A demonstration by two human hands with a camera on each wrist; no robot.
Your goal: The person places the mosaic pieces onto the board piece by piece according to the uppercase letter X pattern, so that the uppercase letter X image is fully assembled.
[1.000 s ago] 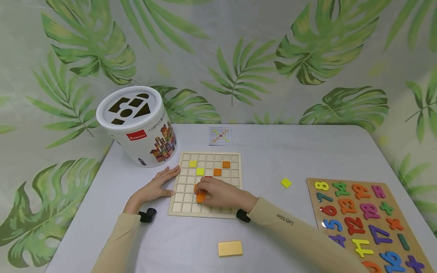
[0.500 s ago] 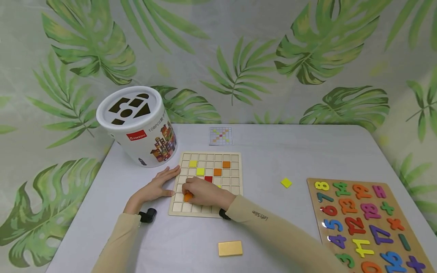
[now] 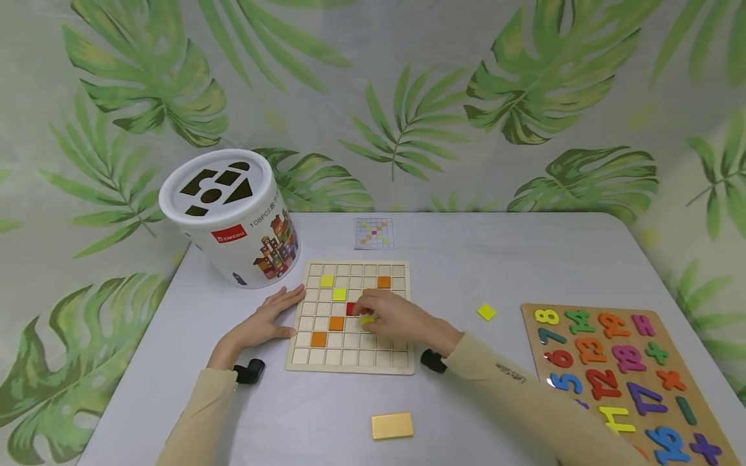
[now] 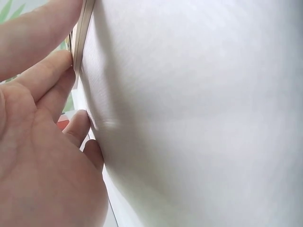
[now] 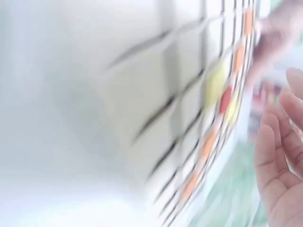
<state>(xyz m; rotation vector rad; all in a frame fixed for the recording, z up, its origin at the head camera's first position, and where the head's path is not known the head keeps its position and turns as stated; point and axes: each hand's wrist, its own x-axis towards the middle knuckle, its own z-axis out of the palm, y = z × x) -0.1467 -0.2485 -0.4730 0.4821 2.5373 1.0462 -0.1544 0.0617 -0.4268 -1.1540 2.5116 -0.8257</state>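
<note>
A wooden grid board (image 3: 350, 366) lies on the table, with coloured square tiles in some cells. My left hand (image 3: 263, 327) lies beside its left edge, fingers and thumb touching the frame. Over the middle right of the board hovers my right hand (image 3: 402, 318), its fingers loosely bent, holding nothing in the right wrist view. Below the fingertips is a yellow tile (image 3: 367, 320), partly covered; a red tile (image 3: 351, 309) shows just left of them. Toward the lower left sit an orange tile (image 3: 336, 323) and another orange tile (image 3: 318, 339). One more orange tile (image 3: 384, 282) is at upper right.
A loose yellow tile (image 3: 486, 312) lies right of the board. Behind the board is a printed pattern card (image 3: 375, 233). A white bucket (image 3: 233, 220) stands at back left, a number puzzle board (image 3: 620, 382) at right. A gold-coloured block (image 3: 392, 426) lies in front.
My right hand first moved left over the lower-left orange tile, then left it in its cell and moved right and up. The left hand has stayed at the board's edge.
</note>
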